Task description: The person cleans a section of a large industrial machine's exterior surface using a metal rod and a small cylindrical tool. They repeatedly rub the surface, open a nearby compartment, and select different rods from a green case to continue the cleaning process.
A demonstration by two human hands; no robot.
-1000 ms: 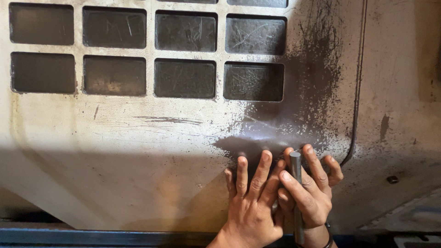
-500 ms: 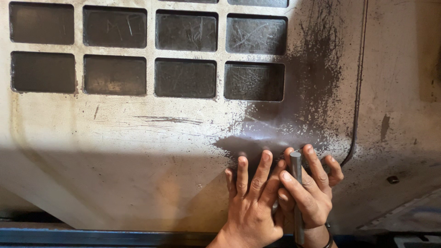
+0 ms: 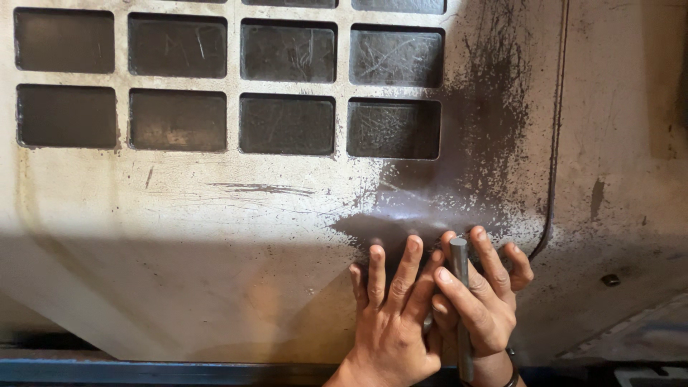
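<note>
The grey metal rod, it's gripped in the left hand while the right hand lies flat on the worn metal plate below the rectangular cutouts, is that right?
Not quite: the hands are swapped. The head view shows the grey metal rod gripped in the right hand, while the left hand lies flat on the worn metal plate below the rectangular cutouts.

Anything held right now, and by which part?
Right hand holds a grey metal rod around its middle, top end sticking out. Left hand lies flat on the worn metal plate.
</note>
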